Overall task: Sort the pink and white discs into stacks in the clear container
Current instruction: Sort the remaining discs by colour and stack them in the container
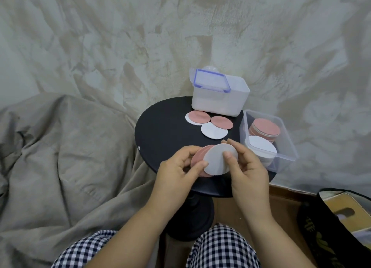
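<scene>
Over the near edge of the round black table (pixel 160 127), my left hand (pixel 176 173) grips a small bunch of pink discs (pixel 197 157). A white disc (pixel 215 161) lies on top of the bunch, pinched between my right hand's (pixel 247 167) thumb and fingers. The clear container (pixel 285 139) stands at the table's right edge with a pink stack (pixel 266 129) at its far end and a white stack (pixel 261 147) at its near end. Loose on the table lie a pink disc on a white one (pixel 197 116), another pink disc (pixel 221 122) and a white disc (pixel 213 131).
A white tub (pixel 218 101) with a blue-edged clear lid (pixel 210 81) leaning in it stands at the back of the table. Rumpled beige cloth covers the left side. A black bag (pixel 331 227) lies at the lower right. My checkered trousers fill the bottom edge.
</scene>
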`<action>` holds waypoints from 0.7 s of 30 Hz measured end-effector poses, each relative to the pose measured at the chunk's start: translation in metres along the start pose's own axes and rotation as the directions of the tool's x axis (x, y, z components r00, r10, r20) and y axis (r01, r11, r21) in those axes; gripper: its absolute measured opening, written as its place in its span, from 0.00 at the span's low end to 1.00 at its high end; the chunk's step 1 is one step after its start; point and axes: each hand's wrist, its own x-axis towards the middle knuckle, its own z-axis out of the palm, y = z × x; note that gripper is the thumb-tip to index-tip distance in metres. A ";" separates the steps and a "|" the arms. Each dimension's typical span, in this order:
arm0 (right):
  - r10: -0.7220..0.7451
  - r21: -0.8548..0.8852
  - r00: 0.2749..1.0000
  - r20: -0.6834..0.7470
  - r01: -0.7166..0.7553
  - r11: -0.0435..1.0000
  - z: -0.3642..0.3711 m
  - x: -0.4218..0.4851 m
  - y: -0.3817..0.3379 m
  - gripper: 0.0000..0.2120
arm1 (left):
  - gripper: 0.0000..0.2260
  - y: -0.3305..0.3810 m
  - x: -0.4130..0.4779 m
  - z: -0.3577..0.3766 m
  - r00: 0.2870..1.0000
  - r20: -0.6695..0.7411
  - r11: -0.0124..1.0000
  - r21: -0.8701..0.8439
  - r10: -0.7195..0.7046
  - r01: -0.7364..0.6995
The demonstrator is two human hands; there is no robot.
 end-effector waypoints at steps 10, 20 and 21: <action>-0.157 -0.319 0.968 0.194 0.213 0.923 0.002 0.001 0.015 0.22 | 0.21 -0.022 0.003 0.007 0.977 0.115 0.888 0.409 0.179 -0.211; -0.249 -0.239 0.963 0.103 0.267 0.934 0.001 -0.006 0.013 0.19 | 0.15 -0.024 -0.001 0.007 0.964 -0.130 0.938 0.290 0.233 -0.188; -0.224 -0.209 0.971 0.083 0.237 0.949 0.001 -0.007 0.011 0.20 | 0.15 -0.021 -0.002 0.008 0.965 -0.157 0.956 0.240 0.209 -0.168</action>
